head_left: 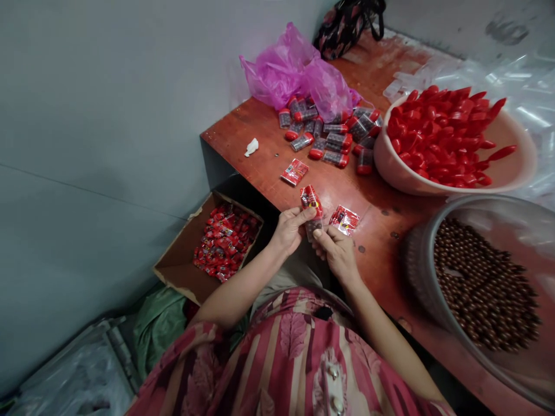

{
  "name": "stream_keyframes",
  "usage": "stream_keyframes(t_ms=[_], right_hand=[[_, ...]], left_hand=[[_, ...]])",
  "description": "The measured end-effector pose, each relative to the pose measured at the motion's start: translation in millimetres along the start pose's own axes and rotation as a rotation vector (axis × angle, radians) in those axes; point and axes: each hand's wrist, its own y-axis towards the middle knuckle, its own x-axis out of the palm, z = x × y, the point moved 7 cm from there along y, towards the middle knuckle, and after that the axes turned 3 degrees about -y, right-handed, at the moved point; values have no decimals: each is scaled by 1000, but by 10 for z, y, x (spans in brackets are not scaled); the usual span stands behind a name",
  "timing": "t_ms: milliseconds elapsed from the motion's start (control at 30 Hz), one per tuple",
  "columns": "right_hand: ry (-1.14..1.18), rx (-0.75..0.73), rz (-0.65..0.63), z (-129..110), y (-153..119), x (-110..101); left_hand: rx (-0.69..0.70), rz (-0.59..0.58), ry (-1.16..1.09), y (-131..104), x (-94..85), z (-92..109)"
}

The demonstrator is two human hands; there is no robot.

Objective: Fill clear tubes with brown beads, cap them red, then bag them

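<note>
Over the table's front edge, my left hand [289, 230] and my right hand [339, 249] hold one small clear tube of dark balls between them. A red printed wrapper [309, 197] covers the tube's upper end. My left thumb presses on the wrapper, while my right thumb and fingers pinch the clear lower end. Close to my right hand lies a stack of flat red wrappers [346, 216]. Another red wrapper stack [295, 172] rests farther back. Beyond it are several filled clear tubes with red caps [335, 158], loosely piled and without wrappers.
On the right stand a pale bowl [384, 167] of red spoon-shaped pieces and a grey tub [427, 271] of brown balls. A pink plastic bag [281, 69] touches the tube pile. Below left, a cardboard box [176, 268] holds red-wrapped pieces. Crumpled white tissue [251, 147] lies near the table edge.
</note>
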Motion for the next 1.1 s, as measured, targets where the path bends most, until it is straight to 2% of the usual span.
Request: stream_keyframes(t_ms=[100,167,267,367,433,533,667,833,933,1100], right_hand=[[220,80,-47,38,-23,75],[229,75,-52,13,-35,86],[45,-18,9,-86,-34,19],[-219,-174,124,-215,-25,-88],[-268,-202,125,-223,-10,-108],[-119,-101,61,-120,24,-93],[143,25,51,-6,56,-67],[422,16,-30,4,46,11],[446,6,-2,5,24,-14],[461,34,86,14,63,-49]], left_hand=[[4,-40,-10,-45,16,68],[14,-60,-32,-79,29,95],[14,-60,-100,-105,54,62],[-12,-2,-121,-98,47,-41],[-10,35,-89,-95,29,-91],[-13,11,-34,-118,43,-144],[-21,-56,-10,-171,92,-162],[-19,0,-25,-145,41,-76],[-39,28,-40,-143,30,-63],[-71,-25,-55,-217,90,-139]])
